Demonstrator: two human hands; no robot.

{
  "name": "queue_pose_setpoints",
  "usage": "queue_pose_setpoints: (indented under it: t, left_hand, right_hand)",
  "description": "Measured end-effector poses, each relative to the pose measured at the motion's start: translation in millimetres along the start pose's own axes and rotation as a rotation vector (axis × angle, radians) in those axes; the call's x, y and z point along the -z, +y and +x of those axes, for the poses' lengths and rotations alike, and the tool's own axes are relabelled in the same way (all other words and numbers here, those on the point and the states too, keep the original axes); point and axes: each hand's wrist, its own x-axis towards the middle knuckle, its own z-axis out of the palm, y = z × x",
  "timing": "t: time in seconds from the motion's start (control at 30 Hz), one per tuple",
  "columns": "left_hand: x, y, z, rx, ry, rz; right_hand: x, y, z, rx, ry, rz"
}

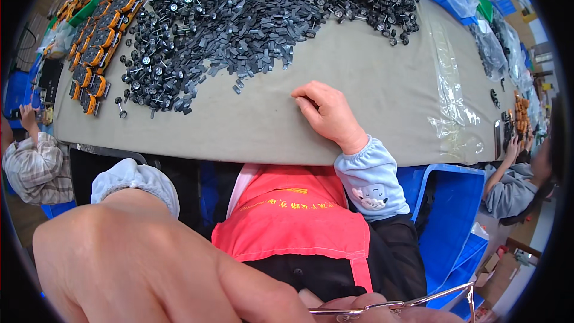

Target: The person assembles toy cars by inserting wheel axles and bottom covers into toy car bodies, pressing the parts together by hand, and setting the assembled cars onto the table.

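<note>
My left hand (137, 257) looms very large at the lower left, its back turned up and its fingers bent down past the lower edge. The fingertips are hidden. Beside them runs the thin metal frame of a pair of glasses (412, 304); whether the fingers touch it I cannot tell. My right hand (326, 110) lies on the grey-green table cover (239, 131), fingers curled and thumb against the index finger, with nothing showing in it. Beyond it spreads a heap of small black flat pieces (257, 30), mixed with small black wheels on metal axles (158, 72).
Rows of orange-and-black toy car bodies (95, 57) stand at the table's left. Clear tape (448, 90) crosses the cover on the right. A blue bin (451, 221) stands beside my right arm. People sit at both sides, one in a plaid sleeve (39, 167).
</note>
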Motion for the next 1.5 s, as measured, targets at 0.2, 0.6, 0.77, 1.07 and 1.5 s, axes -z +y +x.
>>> queue_pose_setpoints:
  t: [0.2,0.6,0.77,1.07,1.5]
  left_hand:
    - [-3,9,5,-0.082,0.008,0.084]
    - [-32,-29,24,-0.423,0.304,0.991]
    - [-58,-17,29,-0.528,0.254,1.085]
    - [-45,-3,35,-0.279,0.021,1.070]
    - [134,-133,-30,0.061,0.263,1.476]
  right_hand:
    - [2,-1,5,0.030,0.015,-0.010]
    - [100,-100,-33,0.668,0.650,0.446]
    - [160,-185,-48,0.970,0.483,0.577]
    - [166,-184,-56,0.808,0.342,0.320]
    - [188,107,116,0.057,0.573,-0.261]
